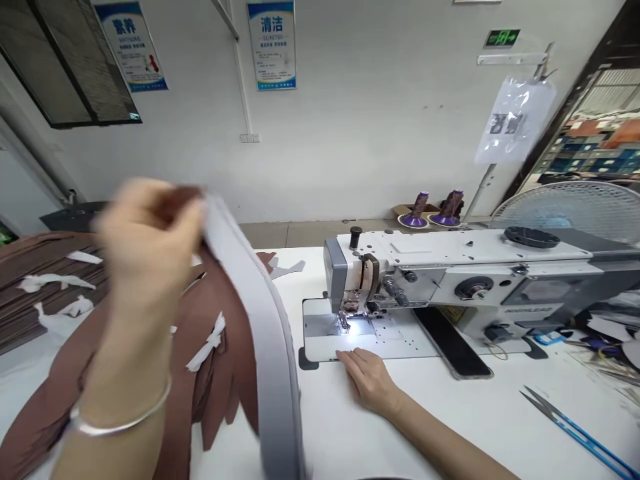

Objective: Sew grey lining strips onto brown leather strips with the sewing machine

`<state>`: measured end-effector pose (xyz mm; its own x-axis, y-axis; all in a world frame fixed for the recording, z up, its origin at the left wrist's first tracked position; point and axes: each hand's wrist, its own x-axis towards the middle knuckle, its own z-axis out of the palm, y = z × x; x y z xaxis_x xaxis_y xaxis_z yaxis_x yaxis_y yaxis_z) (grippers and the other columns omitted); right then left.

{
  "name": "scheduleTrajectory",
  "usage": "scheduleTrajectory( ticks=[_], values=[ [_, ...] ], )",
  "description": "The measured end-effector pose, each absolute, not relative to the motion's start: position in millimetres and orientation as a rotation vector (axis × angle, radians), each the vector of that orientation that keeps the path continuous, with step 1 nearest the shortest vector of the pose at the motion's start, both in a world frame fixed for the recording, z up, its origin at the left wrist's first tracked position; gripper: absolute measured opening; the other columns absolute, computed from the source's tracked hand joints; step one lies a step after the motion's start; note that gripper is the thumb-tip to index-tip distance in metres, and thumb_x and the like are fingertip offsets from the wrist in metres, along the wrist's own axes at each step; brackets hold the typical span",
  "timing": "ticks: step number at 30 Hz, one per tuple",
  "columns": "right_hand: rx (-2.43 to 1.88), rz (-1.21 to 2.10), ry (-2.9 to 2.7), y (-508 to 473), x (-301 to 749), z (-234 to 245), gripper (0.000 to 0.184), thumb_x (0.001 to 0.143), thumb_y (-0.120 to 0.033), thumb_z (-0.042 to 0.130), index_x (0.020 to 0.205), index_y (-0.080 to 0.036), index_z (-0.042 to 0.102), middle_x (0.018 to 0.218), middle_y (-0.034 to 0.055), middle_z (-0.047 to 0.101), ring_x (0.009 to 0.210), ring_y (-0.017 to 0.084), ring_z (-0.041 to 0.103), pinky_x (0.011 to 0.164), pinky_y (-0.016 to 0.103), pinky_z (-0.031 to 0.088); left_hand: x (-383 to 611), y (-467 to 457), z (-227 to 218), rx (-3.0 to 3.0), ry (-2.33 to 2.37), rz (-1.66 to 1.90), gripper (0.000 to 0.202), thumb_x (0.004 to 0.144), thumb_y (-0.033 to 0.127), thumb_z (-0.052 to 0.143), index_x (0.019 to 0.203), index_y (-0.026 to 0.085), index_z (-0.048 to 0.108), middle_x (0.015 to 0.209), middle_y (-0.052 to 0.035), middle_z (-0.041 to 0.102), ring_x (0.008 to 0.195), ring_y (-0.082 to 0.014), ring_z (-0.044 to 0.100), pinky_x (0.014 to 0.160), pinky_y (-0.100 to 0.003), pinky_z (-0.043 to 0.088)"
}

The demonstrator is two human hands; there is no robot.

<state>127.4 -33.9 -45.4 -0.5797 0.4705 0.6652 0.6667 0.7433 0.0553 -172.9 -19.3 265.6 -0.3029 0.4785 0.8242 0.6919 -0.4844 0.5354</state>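
My left hand (pixel 145 247), blurred by motion, is raised at the left and closed on the top end of a long grey-white strip (pixel 255 313) with a brown edge. The strip curves down to the bottom of the view. Under that arm lie brown cut pieces (pixel 220 287), some tied with white scraps. My right hand (pixel 367 377) rests on the white table with fingers stretched out, its fingertips at the front edge of the sewing machine's metal plate (pixel 320 347). No held thing shows in it. Above stands the sewing machine (pixel 415 273), its needle area lit.
A black phone (pixel 453 343) lies under the machine arm. Blue-handled scissors (pixel 575 430) are at the right. Brown thread cones (pixel 417 208) and a fan (pixel 570 207) stand behind. Stacked brown pieces (pixel 30 300) fill the far left; small offcuts (pixel 287 268) lie behind the strip.
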Motion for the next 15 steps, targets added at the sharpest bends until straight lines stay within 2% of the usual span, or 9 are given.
scheduleTrajectory(
  ticks=[1, 3, 5, 6, 7, 10, 12, 15],
  values=[
    [-0.835, -0.398, -2.24, -38, 122, -38, 0.04, 0.09, -0.002, 0.034, 0.127, -0.009, 0.049, 0.089, 0.0117, 0.068, 0.073, 0.019, 0.062, 0.063, 0.031, 0.053, -157, -13, 247, -2.026, -1.615, -1.749, 0.02, 0.082, 0.03, 0.06, 0.096, 0.016, 0.062, 0.09, 0.0026, 0.063, 0.086, -0.0123, 0.059, 0.082, -0.03, 0.048],
    [-0.84, -0.411, -2.177, -46, 105, -22, 0.044, 0.092, -0.004, 0.037, 0.136, -0.008, 0.04, 0.114, 0.0191, 0.064, 0.097, 0.023, 0.064, 0.077, 0.037, 0.056, -124, 5, 194, -2.572, -1.862, -1.318, 0.012, 0.084, 0.02, 0.055, 0.09, 0.016, 0.065, 0.09, 0.0007, 0.068, 0.084, -0.0129, 0.061, 0.08, -0.029, 0.049],
    [-0.836, -0.448, -2.317, -52, 86, -9, 0.045, 0.091, -0.007, 0.044, 0.136, -0.01, 0.042, 0.134, 0.0235, 0.052, 0.121, 0.029, 0.054, 0.093, 0.047, 0.052, -96, 19, 134, -2.777, -1.964, -1.049, 0.006, 0.078, 0.011, 0.062, 0.078, 0.015, 0.067, 0.081, -0.0001, 0.07, 0.077, -0.0132, 0.064, 0.075, -0.027, 0.051],
    [-0.795, -0.474, -2.43, -54, 78, -6, 0.043, 0.09, -0.009, 0.047, 0.133, -0.01, 0.047, 0.137, 0.0236, 0.05, 0.126, 0.032, 0.05, 0.097, 0.051, 0.049, -85, 23, 107, -2.834, -2.024, -0.919, 0.005, 0.077, 0.011, 0.064, 0.074, 0.014, 0.066, 0.076, -0.0004, 0.069, 0.073, -0.0136, 0.064, 0.072, -0.027, 0.052],
    [-0.727, -0.507, -2.534, -56, 71, -6, 0.038, 0.089, -0.01, 0.05, 0.127, -0.009, 0.053, 0.135, 0.0237, 0.051, 0.127, 0.035, 0.049, 0.098, 0.052, 0.048, -78, 25, 82, -2.858, -2.085, -0.806, 0.004, 0.079, 0.012, 0.065, 0.074, 0.013, 0.066, 0.075, -0.0008, 0.069, 0.072, -0.0138, 0.064, 0.07, -0.028, 0.053],
    [-0.54, -0.615, -2.655, -59, 59, -21, 0.03, 0.086, -0.012, 0.055, 0.114, -0.001, 0.062, 0.12, 0.0247, 0.062, 0.118, 0.036, 0.056, 0.095, 0.048, 0.051, -72, 26, 33, -2.823, -2.218, -0.599, 0.016, 0.089, 0.028, 0.062, 0.091, 0.013, 0.065, 0.09, -0.0025, 0.068, 0.08, -0.0135, 0.065, 0.075, -0.032, 0.055],
    [-0.502, -0.662, -2.643, -56, 59, -37, 0.029, 0.083, -0.011, 0.056, 0.108, -0.001, 0.065, 0.117, 0.0241, 0.064, 0.115, 0.036, 0.058, 0.095, 0.046, 0.051, -77, 27, 20, -2.78, -2.253, -0.549, 0.021, 0.091, 0.034, 0.06, 0.097, 0.014, 0.064, 0.096, -0.0035, 0.067, 0.084, -0.0142, 0.065, 0.077, -0.034, 0.056],
    [-0.471, -0.713, -2.643, -45, 64, -56, 0.026, 0.079, -0.012, 0.055, 0.098, -0.003, 0.069, 0.118, 0.0238, 0.064, 0.117, 0.037, 0.057, 0.097, 0.047, 0.05, -98, 33, 24, -2.665, -2.252, -0.585, 0.018, 0.086, 0.027, 0.065, 0.099, 0.016, 0.066, 0.097, -0.0033, 0.069, 0.086, -0.0141, 0.065, 0.081, -0.032, 0.054]
  ],
)
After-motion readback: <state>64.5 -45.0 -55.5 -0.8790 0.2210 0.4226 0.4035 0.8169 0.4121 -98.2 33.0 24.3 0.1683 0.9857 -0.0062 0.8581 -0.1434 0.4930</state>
